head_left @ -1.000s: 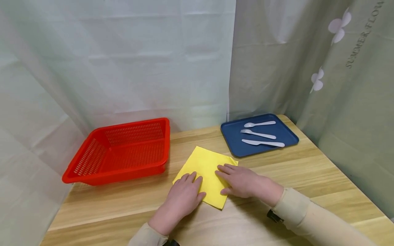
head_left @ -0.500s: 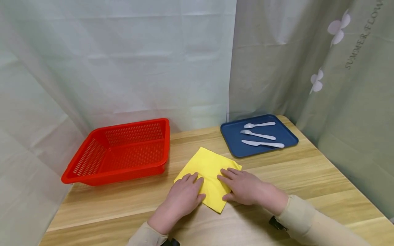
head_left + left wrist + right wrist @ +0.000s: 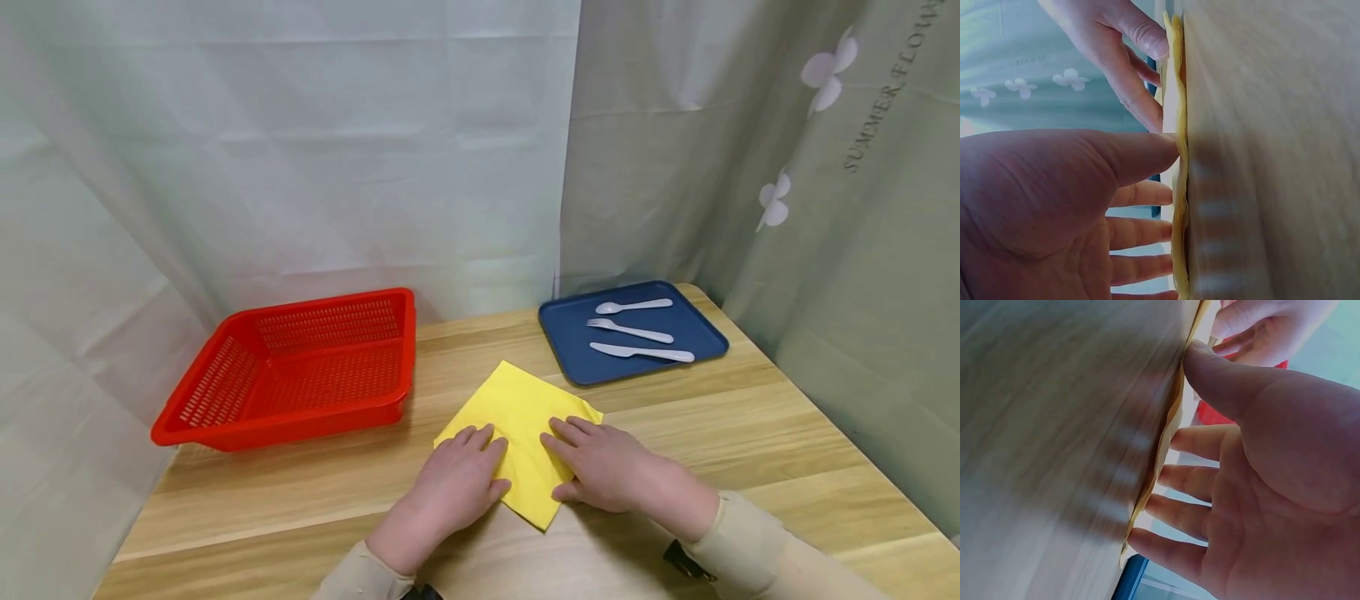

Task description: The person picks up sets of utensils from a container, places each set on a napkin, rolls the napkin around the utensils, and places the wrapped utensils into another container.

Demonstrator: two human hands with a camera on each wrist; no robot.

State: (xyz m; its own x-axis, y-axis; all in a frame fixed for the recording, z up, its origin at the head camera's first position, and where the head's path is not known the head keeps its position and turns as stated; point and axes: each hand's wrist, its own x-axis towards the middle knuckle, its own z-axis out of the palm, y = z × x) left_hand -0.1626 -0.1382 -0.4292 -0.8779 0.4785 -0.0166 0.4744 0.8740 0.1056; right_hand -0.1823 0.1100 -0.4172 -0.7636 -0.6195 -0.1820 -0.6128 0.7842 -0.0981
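Observation:
A folded yellow cloth lies flat on the wooden table, turned so that one corner points toward me. On its left side rests my left hand, fingertips pressing on top. My right hand touches the right side the same way, its fingers spread. In the left wrist view the cloth's layered edge shows under the thumb and fingertips, with the palm raised off it. The right wrist view has the fingertips and thumb of the right hand on the thin edge of the cloth.
A red plastic basket with perforated sides stands at the back left. At the back right is a blue tray bearing a white spoon, fork and knife. Pale curtains hang behind and beside the table.
The yellow cloth has slid to the right and slightly toward me, turning a little. Both hands have moved right with it, the right hand also nearer to me. Basket and tray stay put.

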